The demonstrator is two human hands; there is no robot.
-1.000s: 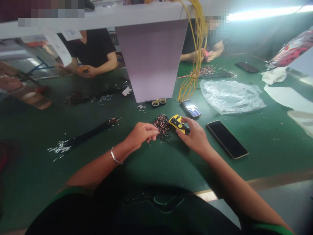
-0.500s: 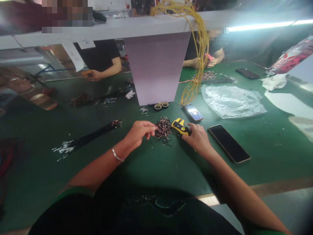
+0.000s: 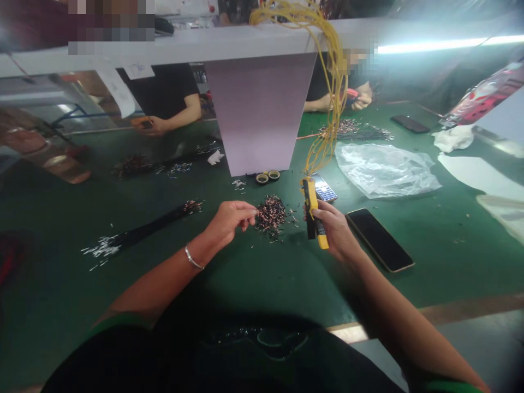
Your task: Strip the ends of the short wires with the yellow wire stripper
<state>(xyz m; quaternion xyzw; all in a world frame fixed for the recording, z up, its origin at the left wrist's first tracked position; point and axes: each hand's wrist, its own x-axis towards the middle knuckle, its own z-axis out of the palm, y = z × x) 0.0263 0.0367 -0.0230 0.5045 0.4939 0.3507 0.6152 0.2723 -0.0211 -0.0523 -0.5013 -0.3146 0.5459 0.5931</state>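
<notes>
My left hand (image 3: 233, 221) is pinched closed at the left edge of a heap of short copper and black wire pieces (image 3: 271, 215). Whatever its fingertips hold is too small to make out. To the right of the heap, my right hand (image 3: 334, 221) grips a yellow and black wire stripper (image 3: 311, 204), raised above the table with its head pointing away from me. A bundle of black wires (image 3: 149, 226) lies left of my left hand, with pale tips at its near end and coppery tips at its far end.
Beyond the stripper lies a keypad phone (image 3: 325, 188); a smartphone (image 3: 380, 240) rests to the right. Two tape rolls (image 3: 268, 177) sit by a pale upright panel (image 3: 262, 114). Yellow cables (image 3: 333, 103) hang from the shelf, near a clear plastic bag (image 3: 385, 169). Co-workers sit opposite.
My right hand has lifted the wire stripper off the table and turned it from lying sideways to pointing away from me. My left hand stays pinched at the heap.
</notes>
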